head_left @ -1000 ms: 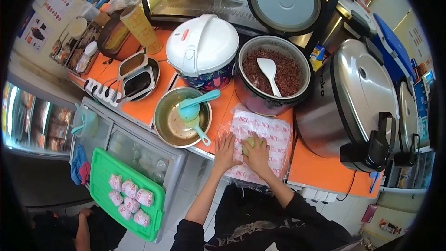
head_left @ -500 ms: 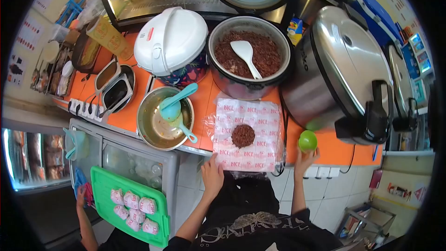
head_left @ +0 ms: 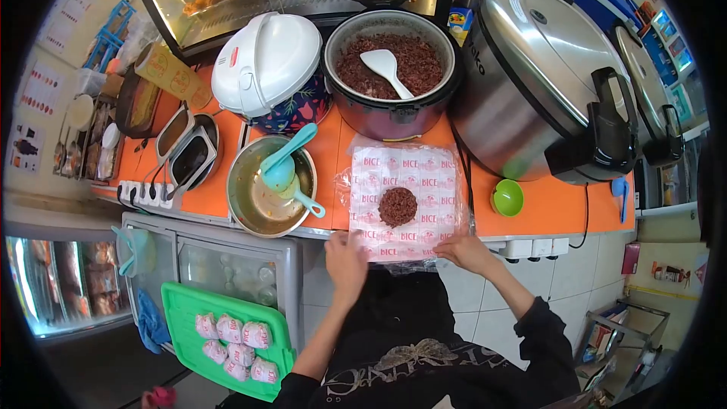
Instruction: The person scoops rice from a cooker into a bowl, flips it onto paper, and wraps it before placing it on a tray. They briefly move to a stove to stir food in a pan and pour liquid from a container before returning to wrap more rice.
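Note:
A printed sheet of wrapping paper (head_left: 439, 204) lies over clear plastic on the orange counter. A round, flat patty of dark reddish rice (head_left: 397, 207) sits at its middle. At the paper's lower left corner is my left hand (head_left: 347, 266), its slightly blurred fingers closed at the edge. My right hand (head_left: 463, 252) pinches the lower right corner between thumb and fingers. The green bowl (head_left: 507, 198) stands on the counter to the right, apart from both hands. Behind the paper, an open rice cooker (head_left: 390, 117) holds dark rice with a white rice paddle (head_left: 385, 70) on top.
A steel bowl (head_left: 241, 208) with turquoise ladles (head_left: 280, 170) stands left of the paper. A white-lidded cooker (head_left: 269, 60) and a large steel cooker (head_left: 538, 83) flank the open one. Below left, a green tray (head_left: 178, 299) carries several wrapped balls. A blue spoon (head_left: 621, 193) lies far right.
My right hand has let go of the green bowl, leaving it on the counter, and moved left to the paper's corner. The other person's hand at the tray has moved down, almost out of view.

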{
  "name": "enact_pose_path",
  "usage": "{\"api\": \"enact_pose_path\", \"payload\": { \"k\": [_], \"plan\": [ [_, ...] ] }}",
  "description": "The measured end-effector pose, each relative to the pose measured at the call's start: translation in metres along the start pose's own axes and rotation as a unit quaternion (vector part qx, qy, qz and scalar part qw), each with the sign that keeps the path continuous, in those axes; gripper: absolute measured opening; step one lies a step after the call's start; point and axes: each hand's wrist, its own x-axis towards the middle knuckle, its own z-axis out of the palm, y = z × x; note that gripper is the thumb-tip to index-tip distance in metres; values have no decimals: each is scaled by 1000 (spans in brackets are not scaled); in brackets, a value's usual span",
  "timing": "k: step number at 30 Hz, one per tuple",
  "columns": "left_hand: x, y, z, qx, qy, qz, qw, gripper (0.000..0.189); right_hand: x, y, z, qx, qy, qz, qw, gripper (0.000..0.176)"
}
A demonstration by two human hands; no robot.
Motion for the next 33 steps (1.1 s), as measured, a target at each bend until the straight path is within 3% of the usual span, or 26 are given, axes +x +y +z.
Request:
{"api": "enact_pose_path", "payload": {
  "k": [2, 4, 7, 9, 11, 13, 14, 15, 16, 17, 18, 20, 21, 22, 23, 24, 25, 26, 27, 28, 30, 31, 33],
  "plan": [
    [-1, 22, -1, -80, -41, 121, 989, 30, 8, 0, -6, -26, -63, 32, 997, 15],
    [-4, 35, 12, -207, -96, 206, 952, 25, 16, -3, -10, -29, -66, 47, 996, 16],
    [3, 31, 31, -227, -197, 191, 934, 19, 33, -9, -20, -42, -105, 73, 991, 25],
    [6, 36, 37, -224, -143, 177, 947, 16, 41, -17, -25, -91, -104, 68, 988, 31],
    [17, 49, 19, -201, -49, 199, 958, 16, 49, -33, -36, 12, 10, 78, 997, 34],
    [23, 38, 15, -161, -47, 156, 973, 22, 40, -34, -27, 107, 86, 92, 986, 34],
    [29, 26, 11, -139, -44, 138, 980, 25, 24, -18, -9, 110, 70, 58, 990, 34],
    [26, -3, 25, -135, -158, 74, 975, 35, 7, 7, 11, 110, 58, 21, 992, 34],
    [35, -19, 29, -226, -144, 54, 962, 34, 1, 31, 20, 105, 48, -19, 993, 35],
    [41, -31, 32, -318, -133, 31, 938, 33, 0, 47, 20, 110, 112, -66, 985, 36],
    [37, -35, 34, -407, -130, 0, 904, 32, 5, 54, 24, 219, 141, 76, 962, 32],
    [51, -5, 42, -423, -4, -94, 901, 26, 27, 60, 27, 411, 186, 352, 820, 26],
    [56, 5, 54, -400, 49, -117, 908, 24, 49, 44, 24, 483, 299, 277, 775, 20],
    [66, 6, 67, -376, 104, -134, 911, 22, 59, 34, 23, 369, 314, 283, 828, 21],
    [61, -9, 87, -214, 12, -70, 974, 18, 64, 24, 24, 248, 325, 286, 867, 22],
    [60, -7, 84, -184, -7, -36, 982, 17, 64, 20, 25, 122, 326, 288, 892, 23],
    [58, -3, 83, -155, -27, -4, 988, 16, 68, 27, 29, 104, 302, 215, 923, 21],
    [56, 0, 82, -124, -49, 28, 991, 15, 63, 27, 30, 42, 232, 257, 937, 22],
    [59, 9, 71, -145, -113, -43, 982, 17, 69, 5, 10, -19, 162, 296, 941, 24],
    [62, 13, 66, -122, -74, -25, 989, 18, 77, -6, -6, -81, 91, 328, 937, 25],
    [58, 18, 60, -72, 1, 6, 997, 19, 102, 2, -18, -136, 201, 266, 933, 21],
    [58, 22, 56, -85, -53, -39, 994, 27, 122, 11, -24, -157, 246, 249, 924, 19],
    [51, 31, 49, -44, -28, -7, 999, 34, 140, 41, -5, -202, 280, 221, 912, 18]
  ]
}}
